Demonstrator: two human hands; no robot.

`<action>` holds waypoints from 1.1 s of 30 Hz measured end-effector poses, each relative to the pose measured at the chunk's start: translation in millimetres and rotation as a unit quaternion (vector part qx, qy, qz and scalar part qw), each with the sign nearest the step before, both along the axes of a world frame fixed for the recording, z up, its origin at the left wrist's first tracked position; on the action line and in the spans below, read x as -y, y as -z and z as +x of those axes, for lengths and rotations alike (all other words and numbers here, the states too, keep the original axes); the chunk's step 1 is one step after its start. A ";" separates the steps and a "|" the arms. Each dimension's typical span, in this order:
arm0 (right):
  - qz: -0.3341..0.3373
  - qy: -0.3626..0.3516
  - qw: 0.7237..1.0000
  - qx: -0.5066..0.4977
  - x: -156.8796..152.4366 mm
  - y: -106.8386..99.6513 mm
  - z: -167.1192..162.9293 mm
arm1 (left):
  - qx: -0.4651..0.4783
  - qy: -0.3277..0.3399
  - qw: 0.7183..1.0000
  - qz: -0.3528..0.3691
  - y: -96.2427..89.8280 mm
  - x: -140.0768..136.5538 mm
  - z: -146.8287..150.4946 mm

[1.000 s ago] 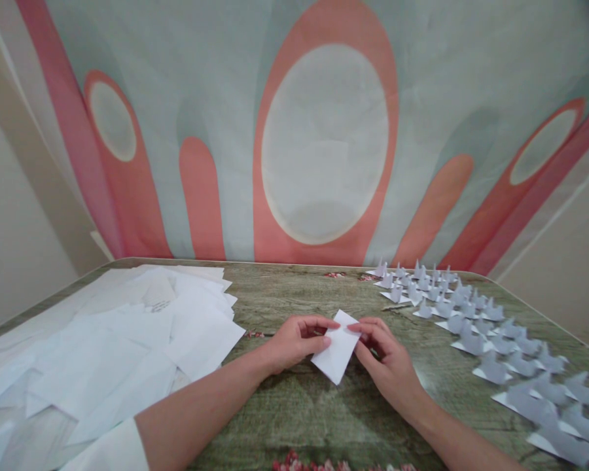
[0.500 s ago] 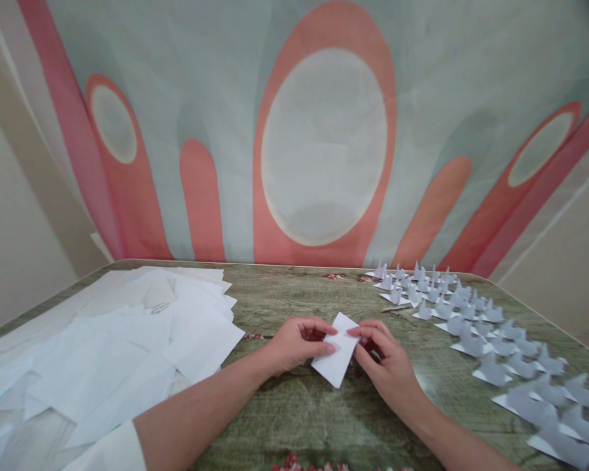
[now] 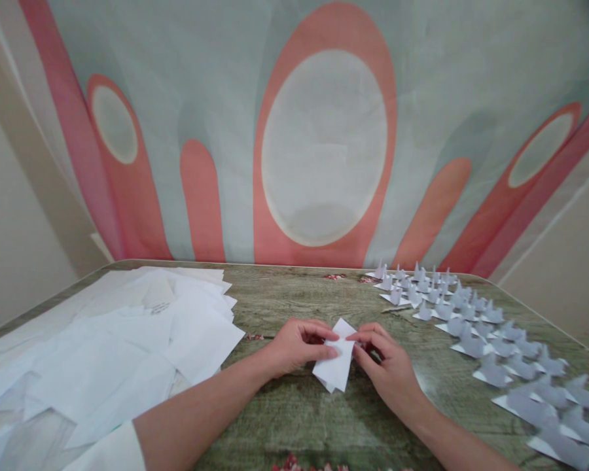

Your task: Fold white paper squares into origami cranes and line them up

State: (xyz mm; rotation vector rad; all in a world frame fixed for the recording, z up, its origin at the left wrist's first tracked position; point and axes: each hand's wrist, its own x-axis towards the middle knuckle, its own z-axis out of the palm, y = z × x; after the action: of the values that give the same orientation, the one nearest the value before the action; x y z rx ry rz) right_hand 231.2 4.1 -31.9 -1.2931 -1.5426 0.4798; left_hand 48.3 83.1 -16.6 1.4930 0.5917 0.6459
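Observation:
A small white folded paper (image 3: 334, 367) is held between my two hands, just above the middle of the table. My left hand (image 3: 302, 345) pinches it from the left, thumb on the near face and fingers behind the upper part. At the paper's right edge, my right hand (image 3: 383, 358) grips it between thumb and index finger. The lower end of the paper shows two layers slightly apart, with a pointed tip at the top.
A wide spread of loose white paper sheets (image 3: 122, 347) covers the left side of the wood-patterned table (image 3: 285, 418). On the right stand rows of several small folded paper figures (image 3: 491, 369). A printed backdrop (image 3: 324, 150) rises behind the table.
The lower part of the folded paper has opened into two layers, and its right side has turned inward. Both hands keep nearly the same place and hold.

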 end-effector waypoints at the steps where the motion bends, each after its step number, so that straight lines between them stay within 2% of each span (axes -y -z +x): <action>1: 0.001 -0.002 1.000 0.001 0.3 -0.7 -0.3 | -0.005 -0.004 1.000 0.011 0.2 0.3 -0.3; 5: 0.001 -0.007 1.000 0.008 2.1 -4.1 -1.7 | -0.010 -0.021 0.999 0.035 -2.0 2.0 -0.5; 8: 0.005 -0.007 1.000 0.011 3.1 -6.0 -2.6 | 0.000 -0.004 1.000 0.029 -5.1 2.4 -1.0; 14: 0.012 0.019 1.000 0.007 2.7 -6.6 -2.5 | 0.008 0.034 0.996 -0.077 -4.5 0.3 -1.8; 17: 0.006 0.019 1.000 0.002 2.6 -6.7 -2.3 | 0.008 0.032 0.995 -0.096 -2.2 -0.2 -0.8; 33: 0.038 -0.001 0.999 0.013 3.9 -5.4 -2.3 | 0.013 -0.018 0.999 0.028 -4.4 2.8 0.7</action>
State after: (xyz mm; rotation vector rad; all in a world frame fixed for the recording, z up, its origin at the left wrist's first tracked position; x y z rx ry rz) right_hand 228.8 0.2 -26.4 -1.2446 -1.5697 0.4034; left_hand 48.9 80.3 -12.2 1.5271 0.5859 0.7143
